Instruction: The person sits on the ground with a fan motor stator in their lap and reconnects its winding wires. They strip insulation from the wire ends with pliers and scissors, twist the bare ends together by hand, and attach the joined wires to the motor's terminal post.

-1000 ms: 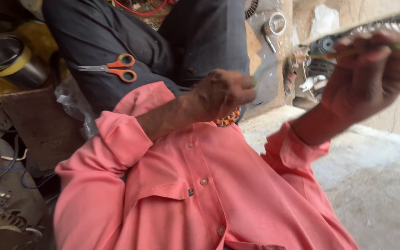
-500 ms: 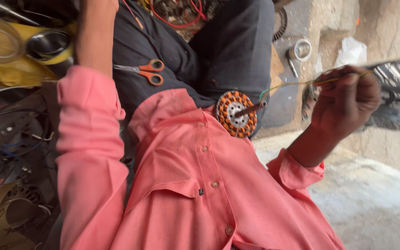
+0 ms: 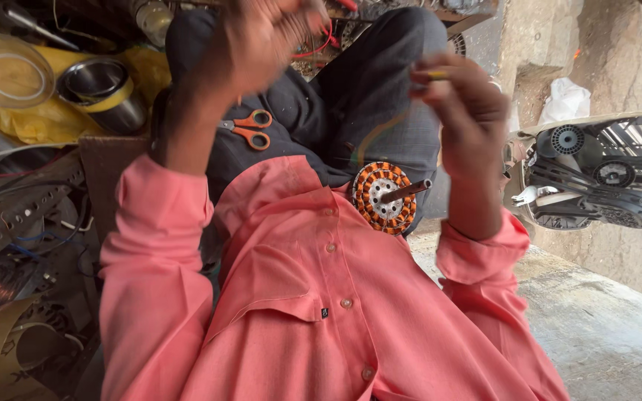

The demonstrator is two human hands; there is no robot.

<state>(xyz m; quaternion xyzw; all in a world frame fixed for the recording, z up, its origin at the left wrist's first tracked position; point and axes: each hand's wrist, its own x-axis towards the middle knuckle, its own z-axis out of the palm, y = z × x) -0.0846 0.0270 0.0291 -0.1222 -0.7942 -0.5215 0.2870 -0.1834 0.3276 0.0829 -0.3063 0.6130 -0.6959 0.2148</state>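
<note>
1. Since the earlier frames, both hands have risen: the left hand (image 3: pixel 258 44), which lay out of sight with only its forearm showing, now sweeps across the top of the view as a blur, and the right hand (image 3: pixel 458 111) has come in from the right edge to hang almost straight above the lap.
2. Resting on the lap against the pink shirt (image 3: pixel 321 312) is the motor stator (image 3: pixel 384 197), a round core wound in orange and copper coils, with a short metal shaft sticking out of its middle towards the right.
3. Right-hand fingers are curled and pinched together around a thin, yellowish rod or wire end (image 3: pixel 436 74); a faint arc of thin wire (image 3: pixel 373 137) seems to run from there down to the stator, though it is too blurred to be sure.
4. Left-hand fingers are smeared by motion, so I cannot tell how far open they are or whether they hold anything.
5. Judging from this, the raised hands look like they are drawing the wire taut above the stator, mid-winding.
6. Orange-handled scissors (image 3: pixel 250 128) lie on the dark trousers, well apart from either hand; a steel cup (image 3: pixel 105 89) stands to the left and a dismantled fan (image 3: pixel 596 174) lies to the right.
</note>
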